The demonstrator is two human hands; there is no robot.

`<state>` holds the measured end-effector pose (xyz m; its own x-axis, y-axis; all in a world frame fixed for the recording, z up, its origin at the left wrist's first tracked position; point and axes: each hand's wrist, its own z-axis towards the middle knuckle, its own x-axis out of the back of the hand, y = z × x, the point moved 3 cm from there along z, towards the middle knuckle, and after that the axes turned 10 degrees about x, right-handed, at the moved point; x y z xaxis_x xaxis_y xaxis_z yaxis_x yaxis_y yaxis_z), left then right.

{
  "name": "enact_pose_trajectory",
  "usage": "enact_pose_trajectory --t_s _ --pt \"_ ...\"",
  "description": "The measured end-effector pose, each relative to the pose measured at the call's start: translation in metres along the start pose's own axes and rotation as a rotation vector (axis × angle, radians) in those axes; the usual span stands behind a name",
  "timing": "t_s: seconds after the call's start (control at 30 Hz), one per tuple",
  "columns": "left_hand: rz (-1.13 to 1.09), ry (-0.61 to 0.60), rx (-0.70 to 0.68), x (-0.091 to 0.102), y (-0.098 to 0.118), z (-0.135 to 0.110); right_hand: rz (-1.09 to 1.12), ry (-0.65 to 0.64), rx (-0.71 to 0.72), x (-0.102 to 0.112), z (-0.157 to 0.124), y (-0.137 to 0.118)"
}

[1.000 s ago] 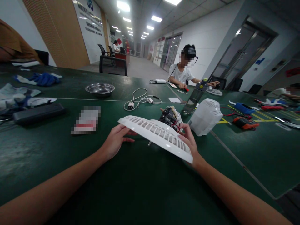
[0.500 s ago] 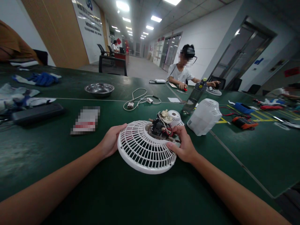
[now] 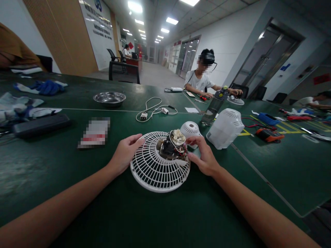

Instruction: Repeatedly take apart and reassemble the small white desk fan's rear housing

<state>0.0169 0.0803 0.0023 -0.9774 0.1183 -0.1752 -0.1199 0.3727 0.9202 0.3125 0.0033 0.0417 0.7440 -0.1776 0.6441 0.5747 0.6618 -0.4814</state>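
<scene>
A round white fan grille (image 3: 152, 170) lies flat on the green table (image 3: 129, 213) in front of me, with a bare motor and its wires (image 3: 172, 146) standing up from its centre. My left hand (image 3: 124, 153) grips the grille's left rim with curled fingers. My right hand (image 3: 204, 156) holds the right rim beside the motor, fingers bent around it. A small white dome cap (image 3: 190, 130) and a larger white fan housing (image 3: 224, 128) sit just behind.
Farther back lie a white cable with plugs (image 3: 155, 111), a steel bowl (image 3: 109, 98) and a clear bottle (image 3: 212, 110). A black bar (image 3: 38, 124) and gloves (image 3: 46, 86) are at the left. A person sits across the table; tools lie at the right.
The grille was tilted up in both hands; it has been turned over and laid flat on the table with the motor facing up. Both hands stay on its rim.
</scene>
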Motion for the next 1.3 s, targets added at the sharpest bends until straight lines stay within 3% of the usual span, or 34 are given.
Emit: enact_pose_trajectory --t_s 0.17,0.33,0.47,0.63,0.77,0.93,1.3 --pt "0.262 -0.035 -0.207 -0.003 0.002 -0.004 -0.285 0.308 -0.149 0.016 0.0 0.022" --pt "0.57 -0.005 -0.455 0.001 0.003 -0.002 -0.352 0.257 -0.273 0.016 -0.003 0.049" --pt "0.657 -0.047 -0.506 0.001 0.004 -0.003 -0.113 0.233 -0.473 0.012 -0.007 0.066" --pt "0.705 -0.058 -0.526 0.0 0.006 -0.005 0.462 0.555 -0.711 0.012 -0.007 0.072" --pt "0.727 -0.052 -0.523 0.0 0.005 -0.004 0.912 0.563 -0.85 0.007 -0.003 0.066" --pt "0.722 -0.051 -0.541 0.001 0.006 -0.005 1.036 0.554 -0.835 0.008 -0.002 0.059" --pt "0.705 -0.072 -0.548 0.001 0.004 0.0 1.035 0.553 -0.825 0.007 -0.002 0.058"
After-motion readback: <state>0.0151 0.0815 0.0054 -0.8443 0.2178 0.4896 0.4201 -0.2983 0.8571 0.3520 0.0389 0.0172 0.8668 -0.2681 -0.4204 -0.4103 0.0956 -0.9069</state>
